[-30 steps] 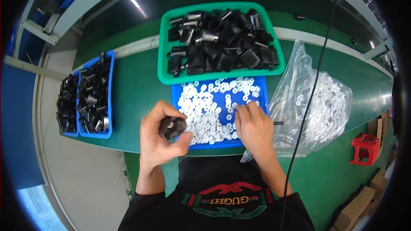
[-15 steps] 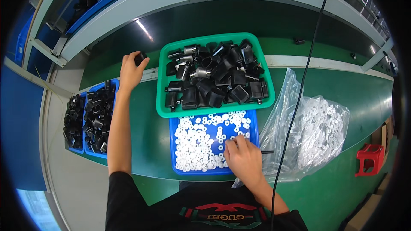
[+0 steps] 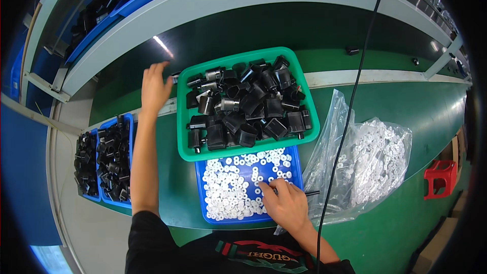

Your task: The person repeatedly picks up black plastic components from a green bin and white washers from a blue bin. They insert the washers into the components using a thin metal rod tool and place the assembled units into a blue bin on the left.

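Note:
My left hand (image 3: pixel 155 89) reaches past the left side of the green tray, fingers apart with nothing in them. Just to its right, by the tray's upper left corner, lies a small black part (image 3: pixel 175 77). Over the right side of a shallow blue tray (image 3: pixel 199 185), my right hand (image 3: pixel 287 204) grips a thin black rod (image 3: pixel 312 193) whose end sticks out to the right. Its fingertips are close to loose white washers (image 3: pixel 225 187) that cover much of the blue tray. The green tray (image 3: pixel 183 144), heaped with black and silver parts (image 3: pixel 248 104), overlaps the blue tray's far edge.
A clear plastic bag (image 3: pixel 378 165) full of white washers lies at the right. Two blue bins (image 3: pixel 116 160) of black parts stand at the left. A black cable (image 3: pixel 350 116) hangs across the view. A red stool (image 3: pixel 440 178) is on the floor, right.
The black part has left my left hand, whose fingers have opened, and now lies beside the green tray. My right hand still holds the rod. The view has shifted slightly.

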Demonstrator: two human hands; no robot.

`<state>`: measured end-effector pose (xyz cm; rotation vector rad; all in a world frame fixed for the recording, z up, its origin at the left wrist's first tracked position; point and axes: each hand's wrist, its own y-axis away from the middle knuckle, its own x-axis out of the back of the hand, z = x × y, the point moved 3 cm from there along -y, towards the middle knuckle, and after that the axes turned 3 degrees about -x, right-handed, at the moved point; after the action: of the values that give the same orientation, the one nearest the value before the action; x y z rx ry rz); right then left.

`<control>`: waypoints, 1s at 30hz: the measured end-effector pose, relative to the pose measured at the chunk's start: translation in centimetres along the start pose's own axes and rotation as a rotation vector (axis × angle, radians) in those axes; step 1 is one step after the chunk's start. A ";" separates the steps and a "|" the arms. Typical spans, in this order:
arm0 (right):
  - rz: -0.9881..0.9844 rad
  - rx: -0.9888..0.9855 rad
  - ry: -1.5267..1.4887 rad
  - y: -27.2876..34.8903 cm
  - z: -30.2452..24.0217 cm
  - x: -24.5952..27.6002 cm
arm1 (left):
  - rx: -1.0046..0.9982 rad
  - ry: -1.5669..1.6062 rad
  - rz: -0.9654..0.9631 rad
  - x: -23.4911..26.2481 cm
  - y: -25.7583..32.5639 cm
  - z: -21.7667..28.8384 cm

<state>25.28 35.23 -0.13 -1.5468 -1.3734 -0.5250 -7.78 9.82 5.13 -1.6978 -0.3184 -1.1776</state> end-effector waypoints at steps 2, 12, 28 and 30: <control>-0.025 0.000 -0.009 0.0 0.0 0.2 | 0.131 0.354 -0.118 2.7 1.0 5.0; -0.006 -0.048 -0.021 -0.5 -0.5 0.2 | 0.158 0.337 -0.282 3.1 3.2 10.6; -0.037 0.037 -0.132 -1.5 -1.5 1.5 | 0.341 1.585 -0.204 9.0 12.5 11.4; -0.014 0.057 -0.179 -2.5 -1.7 1.9 | 0.336 1.708 -0.205 8.9 13.2 11.5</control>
<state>23.91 34.52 3.12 -1.5685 -1.5228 -0.3588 11.84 10.64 4.51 0.0029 0.3812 -2.1076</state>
